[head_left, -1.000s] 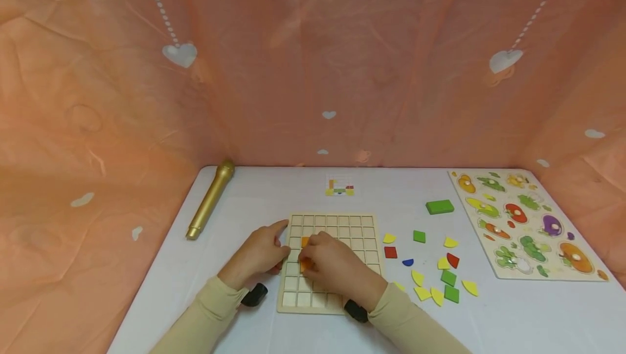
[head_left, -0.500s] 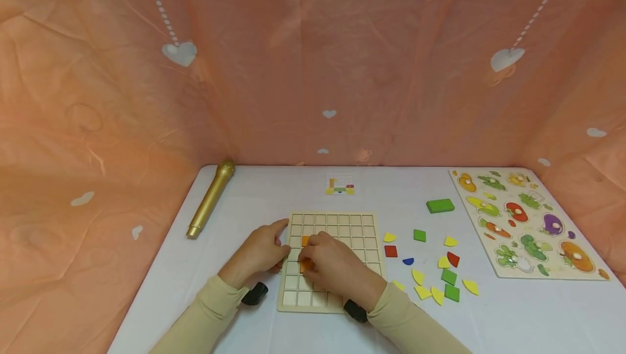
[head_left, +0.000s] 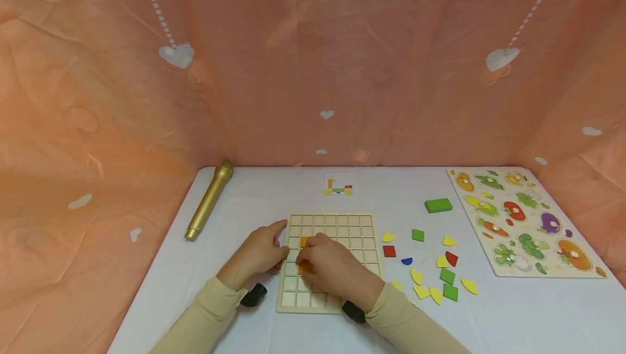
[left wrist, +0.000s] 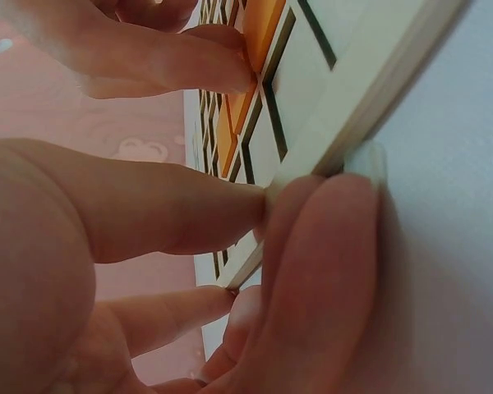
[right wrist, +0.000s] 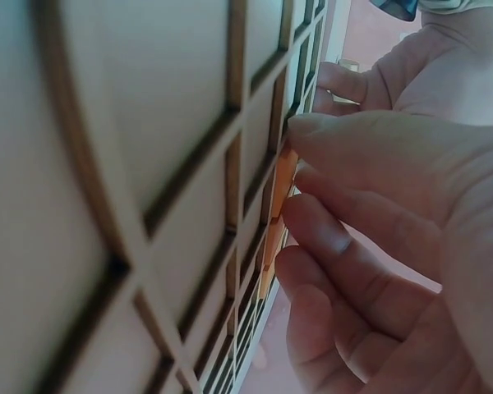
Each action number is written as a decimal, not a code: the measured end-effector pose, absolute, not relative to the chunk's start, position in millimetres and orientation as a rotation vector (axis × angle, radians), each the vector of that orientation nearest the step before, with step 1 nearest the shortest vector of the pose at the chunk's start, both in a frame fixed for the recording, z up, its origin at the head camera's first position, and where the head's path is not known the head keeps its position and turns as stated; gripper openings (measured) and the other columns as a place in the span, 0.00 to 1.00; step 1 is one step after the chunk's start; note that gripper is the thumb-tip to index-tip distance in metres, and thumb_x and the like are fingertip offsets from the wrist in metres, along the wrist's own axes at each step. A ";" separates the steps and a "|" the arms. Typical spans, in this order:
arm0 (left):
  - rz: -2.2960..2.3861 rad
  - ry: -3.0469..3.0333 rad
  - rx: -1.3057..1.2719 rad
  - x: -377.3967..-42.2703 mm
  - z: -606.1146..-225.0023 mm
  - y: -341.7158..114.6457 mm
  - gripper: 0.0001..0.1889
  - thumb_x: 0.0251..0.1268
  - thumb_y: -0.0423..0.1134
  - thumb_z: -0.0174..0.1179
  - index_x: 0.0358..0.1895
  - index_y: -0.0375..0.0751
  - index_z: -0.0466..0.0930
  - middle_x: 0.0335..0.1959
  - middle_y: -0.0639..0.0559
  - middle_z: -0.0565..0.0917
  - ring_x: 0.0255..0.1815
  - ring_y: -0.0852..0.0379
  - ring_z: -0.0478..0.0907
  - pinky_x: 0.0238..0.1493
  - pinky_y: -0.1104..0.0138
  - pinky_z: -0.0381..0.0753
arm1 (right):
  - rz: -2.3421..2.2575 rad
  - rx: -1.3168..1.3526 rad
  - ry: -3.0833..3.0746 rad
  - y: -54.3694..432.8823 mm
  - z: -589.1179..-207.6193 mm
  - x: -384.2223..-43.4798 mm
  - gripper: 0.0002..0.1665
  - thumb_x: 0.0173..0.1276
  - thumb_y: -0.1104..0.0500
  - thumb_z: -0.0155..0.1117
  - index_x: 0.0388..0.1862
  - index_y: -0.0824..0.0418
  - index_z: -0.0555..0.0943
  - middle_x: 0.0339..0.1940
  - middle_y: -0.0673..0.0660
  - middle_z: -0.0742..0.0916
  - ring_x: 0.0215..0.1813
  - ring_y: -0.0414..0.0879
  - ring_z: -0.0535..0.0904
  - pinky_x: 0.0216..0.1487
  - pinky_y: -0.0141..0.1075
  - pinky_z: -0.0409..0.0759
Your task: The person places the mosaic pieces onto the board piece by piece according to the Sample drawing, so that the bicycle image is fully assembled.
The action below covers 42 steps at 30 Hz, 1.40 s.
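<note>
A pale wooden grid board [head_left: 342,219] lies on the table in front of me. My left hand [head_left: 259,250] grips its left edge, thumb on the rim and another finger against the side. Over the left part of the board, my right hand [head_left: 335,264] pinches an orange square tile [head_left: 304,268] in a column of cells. Farther up that column lies another orange tile [head_left: 304,241], partly covered by the fingers. In the right wrist view, orange tiles [right wrist: 284,185] show by the thumb and fingertips. The left wrist view shows an orange tile [left wrist: 261,31] beside the right thumb.
Right of the board lie loose yellow pieces [head_left: 421,292], green squares [head_left: 418,235], a red square [head_left: 389,251] and a blue half-round [head_left: 407,261]. Behind stand a small pattern card [head_left: 338,185], a green block [head_left: 438,205], a gold microphone [head_left: 209,202] and a vegetable puzzle [head_left: 525,223].
Both hands stay at nearly the same places on the board. The right fingers shift only very slightly at the orange tile; the head view drifts a little.
</note>
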<state>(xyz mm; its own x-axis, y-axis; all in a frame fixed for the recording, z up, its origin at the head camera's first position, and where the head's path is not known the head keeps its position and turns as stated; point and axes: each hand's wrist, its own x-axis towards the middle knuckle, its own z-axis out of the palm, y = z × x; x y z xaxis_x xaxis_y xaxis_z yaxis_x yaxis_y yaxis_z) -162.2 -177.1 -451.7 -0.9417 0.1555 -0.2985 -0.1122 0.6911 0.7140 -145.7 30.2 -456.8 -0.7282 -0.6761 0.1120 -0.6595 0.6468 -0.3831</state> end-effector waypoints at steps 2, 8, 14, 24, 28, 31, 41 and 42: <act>1.093 2.575 0.035 -162.2 -451.9 -176.9 0.38 0.71 0.31 0.65 0.84 0.40 0.65 0.29 0.47 0.78 0.20 0.55 0.80 0.24 0.66 0.80 | -0.628 -1.148 2.814 29.9 -457.4 -145.2 0.08 0.65 0.61 0.80 0.43 0.53 0.93 0.37 0.46 0.85 0.42 0.38 0.75 0.41 0.27 0.78; 1.056 2.603 0.058 -163.4 -453.1 -177.0 0.38 0.71 0.32 0.65 0.83 0.40 0.66 0.28 0.47 0.78 0.19 0.55 0.80 0.24 0.67 0.77 | -0.613 -1.157 2.831 29.5 -458.6 -144.9 0.08 0.63 0.61 0.80 0.42 0.52 0.93 0.36 0.45 0.85 0.41 0.38 0.75 0.40 0.26 0.77; 1.087 2.590 0.040 -164.4 -452.8 -177.1 0.38 0.71 0.31 0.65 0.84 0.40 0.65 0.30 0.47 0.78 0.20 0.55 0.81 0.24 0.66 0.81 | -0.601 -1.156 2.842 28.8 -456.9 -145.1 0.09 0.64 0.61 0.80 0.43 0.53 0.94 0.37 0.46 0.86 0.41 0.38 0.76 0.40 0.26 0.78; 1.141 2.558 0.028 -163.7 -453.5 -176.9 0.39 0.70 0.30 0.65 0.84 0.40 0.65 0.30 0.46 0.77 0.21 0.55 0.81 0.26 0.65 0.83 | -0.641 -1.122 2.832 35.8 -450.5 -145.1 0.08 0.65 0.60 0.79 0.43 0.53 0.93 0.38 0.46 0.87 0.44 0.39 0.77 0.42 0.27 0.80; 1.136 2.564 0.015 -163.2 -453.7 -176.9 0.39 0.70 0.30 0.66 0.84 0.40 0.65 0.32 0.46 0.77 0.21 0.54 0.81 0.26 0.64 0.84 | -0.661 -1.080 2.831 48.9 -449.8 -146.1 0.08 0.68 0.59 0.77 0.45 0.53 0.94 0.41 0.46 0.88 0.48 0.40 0.79 0.49 0.30 0.83; 1.131 2.565 -0.004 -162.2 -453.8 -177.2 0.39 0.71 0.31 0.66 0.84 0.40 0.64 0.33 0.46 0.76 0.22 0.54 0.81 0.26 0.64 0.84 | -0.656 -1.057 2.834 64.2 -449.3 -145.5 0.09 0.69 0.59 0.76 0.46 0.52 0.94 0.43 0.45 0.89 0.49 0.41 0.80 0.51 0.32 0.83; 1.126 2.556 0.002 -162.4 -452.7 -175.4 0.39 0.71 0.31 0.66 0.84 0.39 0.64 0.34 0.45 0.76 0.23 0.54 0.81 0.26 0.64 0.85 | -0.660 -0.870 2.925 143.9 -437.7 -133.3 0.10 0.68 0.60 0.77 0.48 0.56 0.93 0.43 0.45 0.87 0.51 0.39 0.79 0.51 0.34 0.84; 1.117 2.560 0.006 -162.7 -452.6 -175.0 0.39 0.72 0.31 0.66 0.84 0.39 0.64 0.35 0.45 0.76 0.23 0.54 0.81 0.26 0.64 0.85 | -0.664 -0.835 2.934 152.6 -436.0 -131.5 0.11 0.68 0.60 0.77 0.49 0.55 0.93 0.43 0.44 0.87 0.50 0.38 0.78 0.49 0.34 0.83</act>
<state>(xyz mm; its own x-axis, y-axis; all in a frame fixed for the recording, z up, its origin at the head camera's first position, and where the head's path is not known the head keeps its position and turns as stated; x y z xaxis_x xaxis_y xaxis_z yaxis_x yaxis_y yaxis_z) -162.7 -175.0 -452.6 -0.9399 0.1406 -0.3110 -0.1323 0.6899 0.7117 -131.5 152.6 -436.0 -0.8568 -0.5068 0.0951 -0.4983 0.7664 -0.4053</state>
